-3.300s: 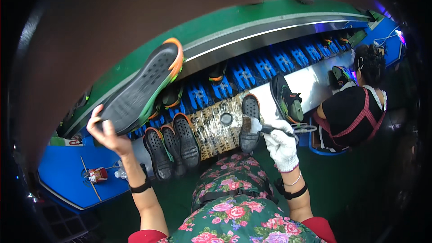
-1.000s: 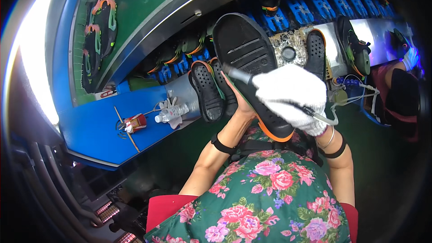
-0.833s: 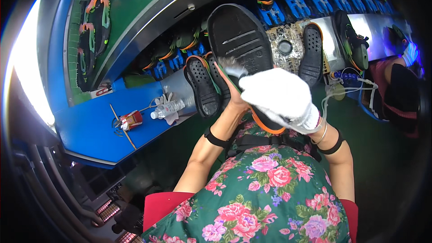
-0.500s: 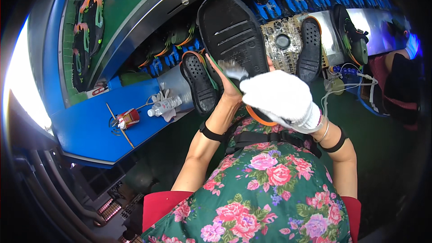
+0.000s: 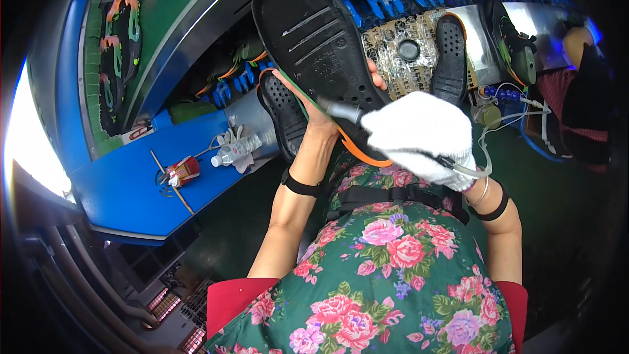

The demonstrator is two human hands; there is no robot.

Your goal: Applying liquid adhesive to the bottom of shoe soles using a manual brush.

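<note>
Landmark: tan cardboard panel wrapped in clear tape point(image 5: 419, 77). A large black shoe sole with orange-and-green edging point(image 5: 314, 36) is raised left of the panel, tilted. The bare left hand point(image 5: 320, 117) grips it from beneath, fingers curled around its right edge. The right hand in a white knitted glove point(image 5: 419, 132) is closed around a flat grey brush point(image 5: 342, 111), tip over the sole; contact cannot be determined. A perforated black sole with orange rim point(image 5: 451, 52) lies at the panel's right edge.
</note>
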